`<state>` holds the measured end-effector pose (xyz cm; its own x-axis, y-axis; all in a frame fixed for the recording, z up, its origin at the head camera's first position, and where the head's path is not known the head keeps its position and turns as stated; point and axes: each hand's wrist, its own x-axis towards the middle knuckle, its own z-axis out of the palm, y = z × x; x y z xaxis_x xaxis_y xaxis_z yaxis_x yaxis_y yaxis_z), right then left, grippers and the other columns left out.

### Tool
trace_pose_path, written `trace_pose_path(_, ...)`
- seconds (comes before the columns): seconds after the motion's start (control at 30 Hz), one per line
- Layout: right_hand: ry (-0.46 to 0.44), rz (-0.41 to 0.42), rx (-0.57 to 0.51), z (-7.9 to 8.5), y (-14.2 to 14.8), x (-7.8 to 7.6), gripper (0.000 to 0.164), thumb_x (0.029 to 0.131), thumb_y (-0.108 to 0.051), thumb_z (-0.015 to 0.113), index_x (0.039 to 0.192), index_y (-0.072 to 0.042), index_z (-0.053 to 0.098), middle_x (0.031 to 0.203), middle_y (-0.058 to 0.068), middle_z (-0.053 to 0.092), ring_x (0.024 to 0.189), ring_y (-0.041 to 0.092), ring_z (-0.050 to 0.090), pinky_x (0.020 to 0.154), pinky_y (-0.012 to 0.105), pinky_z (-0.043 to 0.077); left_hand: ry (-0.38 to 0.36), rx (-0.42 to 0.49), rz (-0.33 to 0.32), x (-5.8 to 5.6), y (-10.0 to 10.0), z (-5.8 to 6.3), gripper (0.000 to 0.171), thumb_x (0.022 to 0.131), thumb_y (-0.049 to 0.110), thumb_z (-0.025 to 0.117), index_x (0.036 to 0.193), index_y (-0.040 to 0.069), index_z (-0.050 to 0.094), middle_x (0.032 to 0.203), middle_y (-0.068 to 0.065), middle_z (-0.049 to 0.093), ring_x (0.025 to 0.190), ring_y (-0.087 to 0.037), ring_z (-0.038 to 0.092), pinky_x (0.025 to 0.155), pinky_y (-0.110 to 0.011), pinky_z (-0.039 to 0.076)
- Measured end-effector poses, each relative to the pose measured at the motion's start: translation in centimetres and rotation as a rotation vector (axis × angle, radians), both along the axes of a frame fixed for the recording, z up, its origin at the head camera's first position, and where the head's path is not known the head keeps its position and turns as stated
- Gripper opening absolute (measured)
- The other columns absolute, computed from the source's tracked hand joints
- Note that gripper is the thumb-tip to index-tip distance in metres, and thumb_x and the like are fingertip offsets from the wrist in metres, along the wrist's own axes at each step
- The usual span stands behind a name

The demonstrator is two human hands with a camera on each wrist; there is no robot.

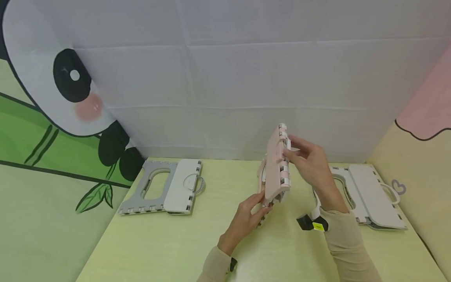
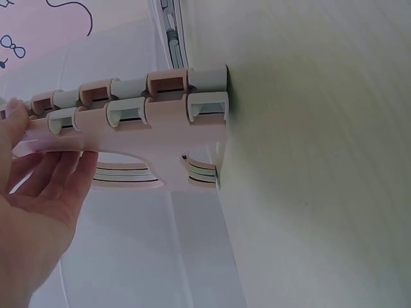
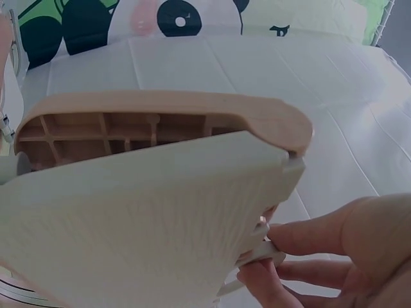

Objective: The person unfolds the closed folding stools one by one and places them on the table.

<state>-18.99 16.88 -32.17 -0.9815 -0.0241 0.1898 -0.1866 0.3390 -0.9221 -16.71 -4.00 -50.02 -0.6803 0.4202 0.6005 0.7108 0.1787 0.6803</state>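
Two hands (image 1: pixel 242 218) (image 1: pixel 312 164) gripping a pink folding stool (image 1: pixel 273 166), pale yellow table (image 1: pixel 158 246), cartoon-print cloth walls (image 1: pixel 239 78)

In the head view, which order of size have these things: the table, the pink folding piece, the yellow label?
From largest to smallest:
1. Table
2. Pink folding piece
3. Yellow label

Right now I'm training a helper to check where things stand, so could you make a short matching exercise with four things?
Column one
1. Pink stool
2. Grey-and-white stool
3. White stool
4. Table

Column two
A. Lies on the right side in the head view
B. Held by the left hand and right hand
C. Pale yellow-green
D. Lies on the left side in the head view

Pairs: 1-B, 2-D, 3-A, 4-C
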Motion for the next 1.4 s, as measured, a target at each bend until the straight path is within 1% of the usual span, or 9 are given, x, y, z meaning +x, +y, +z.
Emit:
trace_pose_path(0.1, 0.008, 0.0, 0.006, 0.0, -0.3, -0.2, 0.054, 0.102, -0.018, 0.067, 0.152, -0.007, 0.049, 0.142, 0.016, 0.06, 0.098, 0.016, 0.069, 0.096, 0.038, 0.05, 0.002, 0.008, -0.006, 0.0, 0.0, -0.1, 0.057, 0.097, 0.005, 0.07, 0.149, -0.005, 0.048, 0.132, -0.016, 0.064, 0.116, -0.025, 0.067, 0.091, -0.041, 0.06)
trace_pose_path(0.2, 0.012, 0.003, 0.008, 0.0, -0.6, -0.3, 0.054, 0.102, -0.018, 0.067, 0.152, -0.006, 0.05, 0.142, 0.017, 0.059, 0.098, 0.015, 0.068, 0.09, 0.031, 0.05, -0.006, 0.01, -0.004, -0.1, 0.0, -0.2, 0.057, 0.098, 0.006, 0.069, 0.15, -0.002, 0.047, 0.132, -0.014, 0.065, 0.116, -0.023, 0.067, 0.091, -0.041, 0.06)
trace_pose_path(0.37, 0.024, 0.008, 0.008, 0.1, -0.9, -0.4, 0.053, 0.102, -0.017, 0.066, 0.152, -0.006, 0.049, 0.143, 0.017, 0.058, 0.103, 0.024, 0.066, 0.081, 0.023, 0.05, -0.016, 0.023, -0.005, -0.2, 0.1, -0.5, 0.057, 0.099, 0.007, 0.068, 0.152, 0.001, 0.046, 0.132, -0.013, 0.065, 0.116, -0.024, 0.067, 0.089, -0.038, 0.06)
trace_pose_path(0.57, 0.03, 0.01, 0.014, 0.3, -1.3, -0.4, 0.053, 0.103, -0.018, 0.066, 0.152, -0.007, 0.049, 0.146, 0.018, 0.056, 0.112, 0.032, 0.064, 0.08, 0.023, 0.049, -0.044, 0.039, -0.004, -0.2, 0.1, -0.4, 0.055, 0.099, 0.008, 0.068, 0.15, 0.002, 0.049, 0.132, -0.012, 0.065, 0.116, -0.023, 0.067, 0.09, -0.034, 0.06)
trace_pose_path(0.77, 0.044, 0.017, 0.02, 0.3, -1.7, -0.5, 0.053, 0.102, -0.018, 0.066, 0.152, -0.008, 0.05, 0.145, 0.017, 0.057, 0.112, 0.032, 0.064, 0.079, 0.023, 0.049, -0.062, 0.055, -0.016, -0.1, 0.2, -0.4, 0.055, 0.099, 0.008, 0.068, 0.15, 0.002, 0.049, 0.133, -0.014, 0.064, 0.117, -0.023, 0.067, 0.09, -0.035, 0.06)
trace_pose_path(0.97, 0.05, 0.024, 0.026, 0.3, -2.0, -0.6, 0.053, 0.103, -0.017, 0.066, 0.152, -0.008, 0.05, 0.145, 0.016, 0.057, 0.111, 0.032, 0.065, 0.076, 0.022, 0.049, -0.058, 0.061, -0.021, -0.3, 0.3, -0.4, 0.055, 0.098, 0.006, 0.069, 0.15, 0.001, 0.049, 0.134, -0.016, 0.063, 0.12, -0.025, 0.066, 0.097, -0.036, 0.056)
trace_pose_path(1.13, 0.045, 0.026, 0.025, 0.2, -2.3, -0.8, 0.053, 0.103, -0.017, 0.065, 0.152, -0.008, 0.049, 0.145, 0.016, 0.057, 0.111, 0.031, 0.065, 0.074, 0.022, 0.049, -0.089, 0.048, -0.006, -0.3, 0.4, -0.6, 0.057, 0.099, 0.008, 0.069, 0.151, 0.003, 0.047, 0.136, -0.014, 0.063, 0.12, -0.025, 0.066, 0.099, -0.033, 0.055)
trace_pose_path(1.33, 0.049, 0.026, 0.026, 0.2, -2.6, -0.8, 0.053, 0.103, -0.016, 0.065, 0.152, -0.008, 0.049, 0.145, 0.018, 0.057, 0.112, 0.032, 0.065, 0.076, 0.024, 0.05, -0.106, 0.059, 0.011, -0.1, 0.5, -0.4, 0.059, 0.097, 0.006, 0.071, 0.151, 0.004, 0.048, 0.137, -0.013, 0.063, 0.118, -0.028, 0.067, 0.097, -0.04, 0.057)
trace_pose_path(1.4, 0.051, 0.028, 0.028, 0.2, -2.6, -0.9, 0.053, 0.103, -0.016, 0.065, 0.153, -0.008, 0.049, 0.145, 0.018, 0.057, 0.112, 0.032, 0.065, 0.078, 0.025, 0.05, -0.126, 0.062, 0.011, -0.1, 0.4, -0.4, 0.059, 0.097, 0.006, 0.071, 0.151, 0.005, 0.048, 0.138, -0.013, 0.062, 0.119, -0.028, 0.066, 0.097, -0.043, 0.057)
